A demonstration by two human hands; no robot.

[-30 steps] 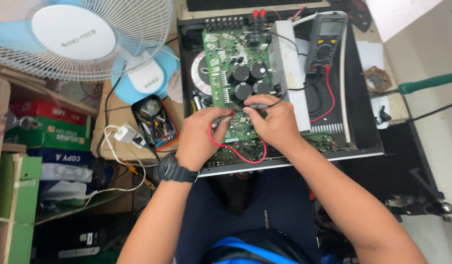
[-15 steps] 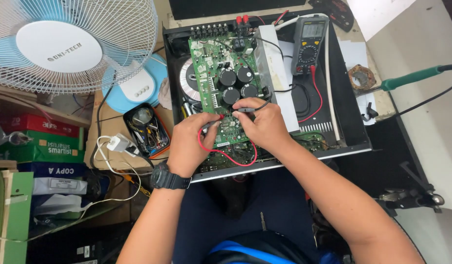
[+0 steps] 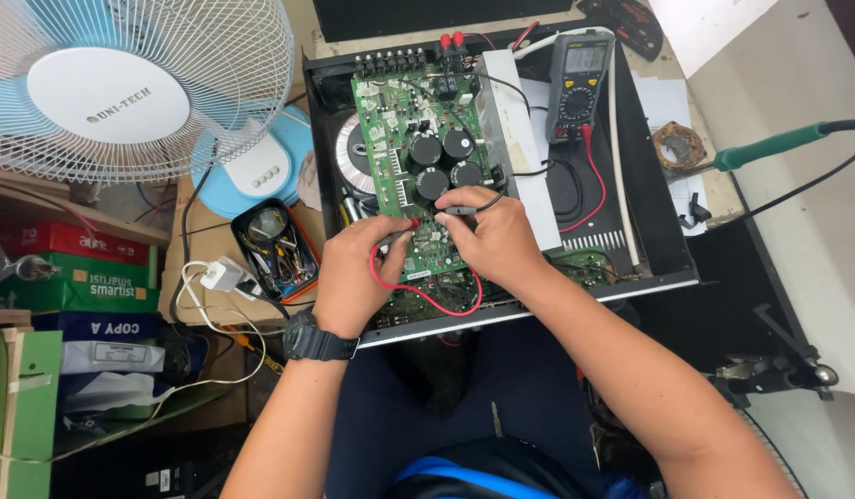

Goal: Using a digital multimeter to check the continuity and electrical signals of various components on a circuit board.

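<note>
Inside the open black metal chassis (image 3: 663, 240) on the desk, a green rectangular circuit board (image 3: 414, 139) with four black cylindrical capacitors (image 3: 443, 162) lies tilted, and both hands work at its near edge. The left hand (image 3: 354, 273), a black wristwatch (image 3: 318, 339) on its wrist, has its grip closed on a thin red probe (image 3: 407, 225) whose red lead (image 3: 423, 296) loops down toward the chassis front. The right hand (image 3: 488, 236), just beside it, pinches a thin black probe (image 3: 460, 210) against the same part of the board, its black lead (image 3: 520, 171) running off to the right. A dark grey handheld multimeter with a yellowish dial ring (image 3: 575, 88) lies at the far right of the chassis. A white and pale blue pedestal fan (image 3: 122, 92) with a round white label at its hub stands at the left. Below it, flat packages are stacked on a shelf: a red box (image 3: 62, 242), a green box (image 3: 72, 282) and a dark blue and white wrapped ream (image 3: 99, 342). A small black tray of tools (image 3: 275, 249) lies between the stack and the chassis. A green-handled soldering iron (image 3: 779, 143) rests at the right.
</note>
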